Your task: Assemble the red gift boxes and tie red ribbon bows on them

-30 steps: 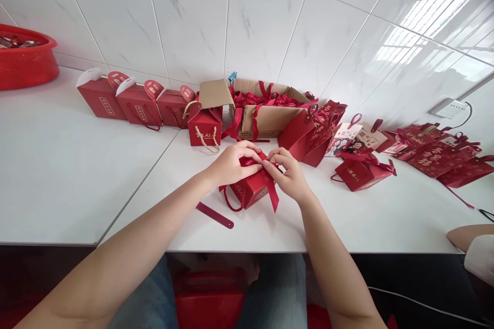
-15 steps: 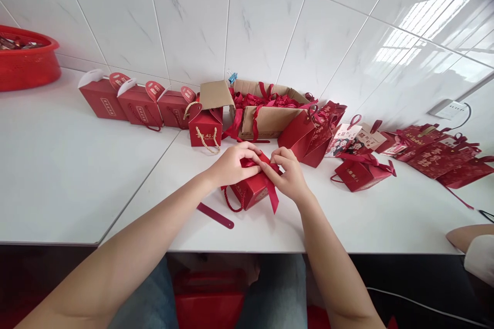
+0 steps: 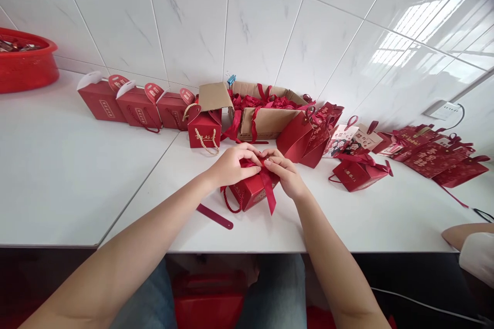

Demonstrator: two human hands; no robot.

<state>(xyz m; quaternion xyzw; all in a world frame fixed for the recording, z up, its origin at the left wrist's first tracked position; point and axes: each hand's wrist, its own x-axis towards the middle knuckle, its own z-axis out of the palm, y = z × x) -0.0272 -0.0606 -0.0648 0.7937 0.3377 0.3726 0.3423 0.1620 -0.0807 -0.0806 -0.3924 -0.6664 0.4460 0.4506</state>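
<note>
A small red gift box with a rope handle lies on the white table in front of me. A red ribbon runs over its top and hangs down its front. My left hand rests on the box top with fingers pinched on the ribbon. My right hand meets it from the right, fingers also closed on the ribbon. A loose red strip lies on the table just left of the box.
A cardboard box full of red ribbons stands at the back. Several red gift boxes line the wall to its left, one upright box nearer. More red boxes and bags lie right. A red basin sits far left. Another person's arm shows at right.
My fingers have shifted slightly on the ribbon, and my right hand has moved a little left and closer over the box top. The box stays in place.
</note>
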